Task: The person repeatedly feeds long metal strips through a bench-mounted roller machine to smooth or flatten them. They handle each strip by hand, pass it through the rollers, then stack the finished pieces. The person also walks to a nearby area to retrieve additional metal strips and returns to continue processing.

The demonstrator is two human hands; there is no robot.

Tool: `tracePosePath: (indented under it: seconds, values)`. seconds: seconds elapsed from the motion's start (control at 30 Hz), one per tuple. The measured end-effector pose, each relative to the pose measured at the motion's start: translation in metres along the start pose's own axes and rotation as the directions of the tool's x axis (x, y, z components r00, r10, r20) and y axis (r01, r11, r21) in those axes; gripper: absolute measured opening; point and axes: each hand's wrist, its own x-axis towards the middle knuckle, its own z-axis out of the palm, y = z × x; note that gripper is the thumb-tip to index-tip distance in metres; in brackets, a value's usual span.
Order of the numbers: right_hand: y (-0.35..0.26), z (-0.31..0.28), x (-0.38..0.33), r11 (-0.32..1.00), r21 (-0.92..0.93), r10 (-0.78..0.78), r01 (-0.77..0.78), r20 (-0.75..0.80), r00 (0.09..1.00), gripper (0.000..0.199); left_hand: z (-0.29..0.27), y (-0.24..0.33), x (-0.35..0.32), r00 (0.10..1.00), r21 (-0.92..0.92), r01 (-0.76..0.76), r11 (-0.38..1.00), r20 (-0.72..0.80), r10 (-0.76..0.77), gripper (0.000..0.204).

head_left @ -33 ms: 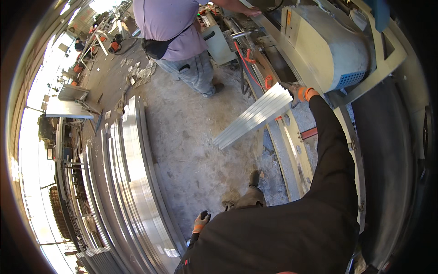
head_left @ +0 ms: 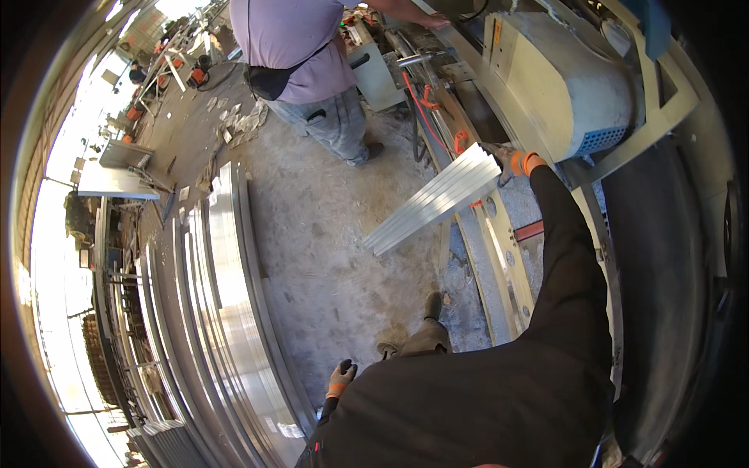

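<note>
The right hand [head_left: 512, 162] has its fingers closed on the upper end of the silver profiles [head_left: 437, 196], which slant beside the metal frame [head_left: 503, 261]; this grip perhaps keeps them together. The left hand [head_left: 341, 380] hangs near the body, and one cannot tell whether its fingers pinch something.

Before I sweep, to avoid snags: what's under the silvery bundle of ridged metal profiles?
Below the silvery bundle, stained grey concrete floor shows around the lower end, and a beige perforated metal rail emerges near the upper end. Anything directly underneath is covered.
</note>
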Motion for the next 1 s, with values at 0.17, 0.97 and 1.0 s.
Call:
tracePosePath:
  seconds: [0.17,0.97,1.0]
  values:
    - [-0.008,-0.017,0.009,0.993,0.009,-0.122,0.121,0.045,0.992,0.146,-0.015,-0.004,0.013,0.982,0.134,0.190,0.973,-0.029,-0.188,0.055]
    - [-0.582,-0.178,-0.056,0.719,-0.622,-0.502,0.309,-0.159,0.850,0.143,-0.162,0.118,0.137,0.942,0.148,-0.321,0.936,-0.054,0.332,0.069]
    - [-0.598,-0.178,-0.052,0.693,-0.658,-0.515,0.293,-0.167,0.841,0.141,-0.174,0.091,0.146,0.960,0.135,-0.255,0.958,-0.086,0.267,0.069]
